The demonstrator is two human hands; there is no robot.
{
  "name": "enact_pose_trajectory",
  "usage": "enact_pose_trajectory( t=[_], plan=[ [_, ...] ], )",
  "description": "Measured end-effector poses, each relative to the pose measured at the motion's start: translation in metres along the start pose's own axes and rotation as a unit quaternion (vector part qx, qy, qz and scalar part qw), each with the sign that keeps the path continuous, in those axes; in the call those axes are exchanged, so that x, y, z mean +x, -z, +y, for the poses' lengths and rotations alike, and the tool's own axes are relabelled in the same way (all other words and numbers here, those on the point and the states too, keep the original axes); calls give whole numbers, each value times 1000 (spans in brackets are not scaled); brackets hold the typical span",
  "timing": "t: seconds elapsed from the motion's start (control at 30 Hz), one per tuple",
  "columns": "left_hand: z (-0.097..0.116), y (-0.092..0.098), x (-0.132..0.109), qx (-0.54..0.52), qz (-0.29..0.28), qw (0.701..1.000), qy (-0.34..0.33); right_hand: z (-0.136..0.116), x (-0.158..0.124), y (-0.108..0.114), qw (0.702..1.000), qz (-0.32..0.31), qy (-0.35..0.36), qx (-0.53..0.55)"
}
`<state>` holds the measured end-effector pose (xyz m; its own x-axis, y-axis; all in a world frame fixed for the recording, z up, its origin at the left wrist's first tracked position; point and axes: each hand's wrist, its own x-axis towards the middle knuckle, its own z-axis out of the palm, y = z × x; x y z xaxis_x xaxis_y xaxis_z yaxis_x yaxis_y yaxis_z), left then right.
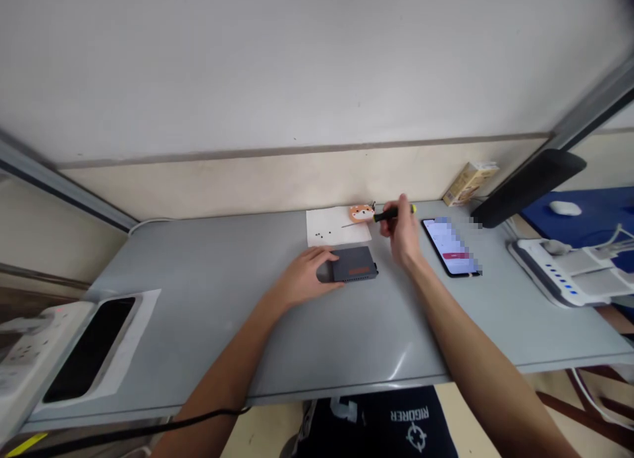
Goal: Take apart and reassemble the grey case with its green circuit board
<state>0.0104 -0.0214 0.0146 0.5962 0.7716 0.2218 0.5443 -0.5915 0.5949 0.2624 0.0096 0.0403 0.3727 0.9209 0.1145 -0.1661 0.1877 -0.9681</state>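
Note:
My left hand (308, 277) grips the left end of a flat dark grey box (353, 262) with orange lettering and small vent holes along its near side. The box lies on the grey desk. My right hand (400, 232) holds a screwdriver (386, 214) with a black and yellow handle. Its thin shaft points left over a white sheet of paper (324, 222), and I cannot tell whether the tip touches the sheet. Several tiny dark screws (323, 234) lie on that paper. Beside the shaft sits an orange and white animal-face case (362, 212).
A lit phone (452, 248) lies right of my right hand. Another phone (89, 349) rests on paper at the left, beside a white power strip (30, 359). At the right are a small carton (469, 183), a long black object (529, 187) and a white multi-port charger (569, 273).

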Motion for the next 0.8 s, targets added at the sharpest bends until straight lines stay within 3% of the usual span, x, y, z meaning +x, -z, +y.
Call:
enact_pose_trajectory(
  t=[0.07,0.13,0.33,0.6,0.8],
  plan=[
    [2,2,0,-8,5,1000,21,17,-1,1,998,-23,-30,-46],
    [4,3,1,-14,14,999,41,28,-5,2,994,-49,-14,-97],
    [5,-1,6,-80,58,990,98,30,-10,2,982,-99,7,-159],
    [3,-4,6,-132,66,980,134,28,-9,2,978,-126,-12,-166],
    [7,0,9,-125,81,976,157,28,-7,5,990,-93,-50,-93]
  ],
)
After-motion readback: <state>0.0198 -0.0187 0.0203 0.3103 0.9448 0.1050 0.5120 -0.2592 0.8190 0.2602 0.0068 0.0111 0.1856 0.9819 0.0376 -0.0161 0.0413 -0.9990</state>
